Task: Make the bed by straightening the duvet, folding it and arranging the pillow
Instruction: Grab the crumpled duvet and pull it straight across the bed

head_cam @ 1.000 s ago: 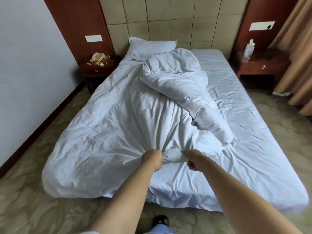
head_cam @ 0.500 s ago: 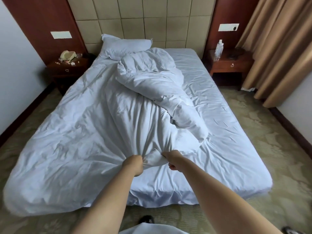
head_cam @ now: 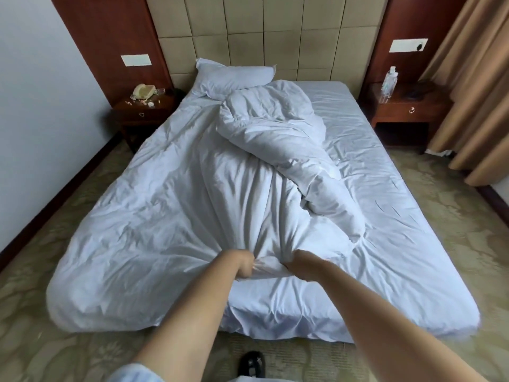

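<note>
Both hands clenched on gathered fabric at the duvet's (head_cam: 176, 205) foot edge, left hand (head_cam: 243, 264) and right hand (head_cam: 298, 264) close together, likely to drag it down and flatten it. Duvet lies bunched mid-bed, spilling off the left side; pillow (head_cam: 234, 78) against the headboard (head_cam: 261, 37).

The duvet (head_cam: 170, 216), pillow (head_cam: 234, 78) and bed sheet (head_cam: 385, 216) are all white (with a faint bluish cast). The headboard (head_cam: 261, 37) is beige in square panels, the nightstands (head_cam: 407, 111) reddish-brown, the curtain (head_cam: 473, 92) tan, the carpet (head_cam: 454, 244) olive-beige with a pale swirling pattern.
</note>
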A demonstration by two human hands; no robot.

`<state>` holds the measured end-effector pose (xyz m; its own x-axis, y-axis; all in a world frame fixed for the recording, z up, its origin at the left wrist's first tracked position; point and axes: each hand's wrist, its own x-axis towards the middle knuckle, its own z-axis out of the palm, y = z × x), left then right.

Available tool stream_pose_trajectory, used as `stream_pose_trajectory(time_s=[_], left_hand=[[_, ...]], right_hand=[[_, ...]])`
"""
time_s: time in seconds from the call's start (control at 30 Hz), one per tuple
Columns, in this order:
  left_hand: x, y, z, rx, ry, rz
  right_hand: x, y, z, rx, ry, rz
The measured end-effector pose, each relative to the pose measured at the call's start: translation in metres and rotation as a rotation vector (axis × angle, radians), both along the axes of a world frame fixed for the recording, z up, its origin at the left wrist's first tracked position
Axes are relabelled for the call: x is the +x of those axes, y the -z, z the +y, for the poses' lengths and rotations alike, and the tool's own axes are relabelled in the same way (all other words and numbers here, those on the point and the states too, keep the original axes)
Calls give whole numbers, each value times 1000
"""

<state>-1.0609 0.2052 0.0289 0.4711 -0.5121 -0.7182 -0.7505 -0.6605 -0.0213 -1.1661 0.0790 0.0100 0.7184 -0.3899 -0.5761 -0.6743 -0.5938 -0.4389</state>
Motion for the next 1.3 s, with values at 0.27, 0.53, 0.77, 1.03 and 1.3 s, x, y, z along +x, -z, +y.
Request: stream_pose_trajectory(time_s=[0.27,0.53,0.77,1.03,1.3], left_hand=[[-30,21,5,481,391,83],[-31,34,19,317,248,147],[-12,32,6,146,189,107],[19,31,-30,45,199,121],[40,51,-71,-41,150,201]], right_hand=[[-10,-9,24,-119,-512,455],[-25,47,14,-238,-568,561],[-14,47,-2,-309,-475,384],[19,38,-25,-298,-345,253],[24,52,-59,-303,-206,245]])
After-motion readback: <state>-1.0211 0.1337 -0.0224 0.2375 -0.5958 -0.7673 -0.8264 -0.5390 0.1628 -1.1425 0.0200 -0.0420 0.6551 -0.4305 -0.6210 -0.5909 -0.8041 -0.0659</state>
